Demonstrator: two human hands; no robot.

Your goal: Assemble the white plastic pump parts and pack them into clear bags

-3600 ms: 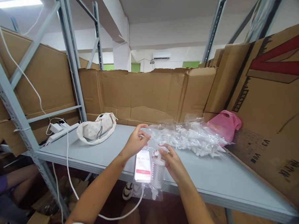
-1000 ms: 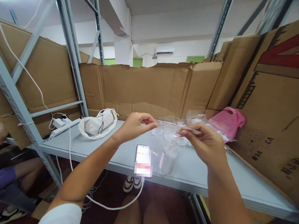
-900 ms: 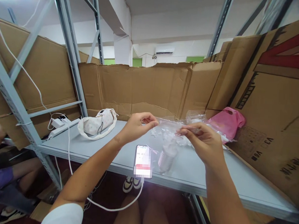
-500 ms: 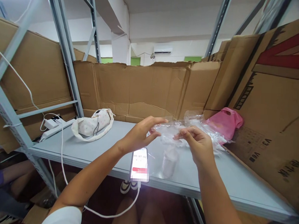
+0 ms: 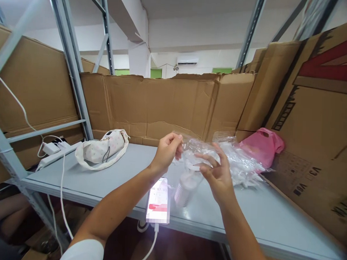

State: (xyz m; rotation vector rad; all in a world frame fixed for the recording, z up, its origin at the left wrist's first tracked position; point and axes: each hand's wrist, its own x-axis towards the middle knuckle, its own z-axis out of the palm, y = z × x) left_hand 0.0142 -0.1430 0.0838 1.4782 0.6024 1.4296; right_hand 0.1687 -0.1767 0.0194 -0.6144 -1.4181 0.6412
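My left hand is closed in a pinch on the top edge of a clear plastic bag, held above the grey shelf. A white ribbed plastic bottle hangs inside the bag, tilted. My right hand is beside the bag on its right, fingers partly curled, thumb and forefinger touching the bag's upper part near a small white piece. A phone with a lit screen lies flat at the shelf's front edge, just below my left wrist.
A heap of clear bags with white parts and a pink plastic bag lie at the right rear. A white fabric pouch and a power strip with a charger sit at the left. Cardboard sheets wall the shelf.
My hands, which stretched the bag's top edge wide a second ago, have come close together. The bag with the bottle has been lifted off the shelf and hangs lower-left. The camera shifted right.
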